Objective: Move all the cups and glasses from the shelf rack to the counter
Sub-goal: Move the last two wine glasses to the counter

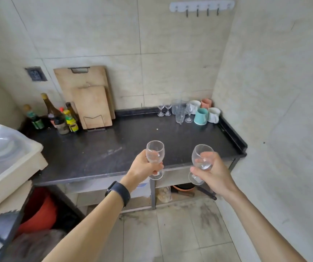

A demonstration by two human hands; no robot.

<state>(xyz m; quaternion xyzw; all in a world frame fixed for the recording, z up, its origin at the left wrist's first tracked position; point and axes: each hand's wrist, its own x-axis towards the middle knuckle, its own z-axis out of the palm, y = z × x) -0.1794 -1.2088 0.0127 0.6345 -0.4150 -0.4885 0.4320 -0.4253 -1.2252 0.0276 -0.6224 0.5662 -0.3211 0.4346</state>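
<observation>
A: Over the front edge of the counter, both hands are full. The left hand grips the left wine glass low on the bowl, and the right hand wraps the right wine glass round its bowl. Stems point roughly up.

B: Where would they go?

A: Probably by the mugs and glasses bunched in the back right corner. That's ahead and to the right, well apart from both hands, with the right one nearer.

Soft, even light with faint shadows; a dull sheen on the table; edges bend, lower-left corner smeared.
</observation>
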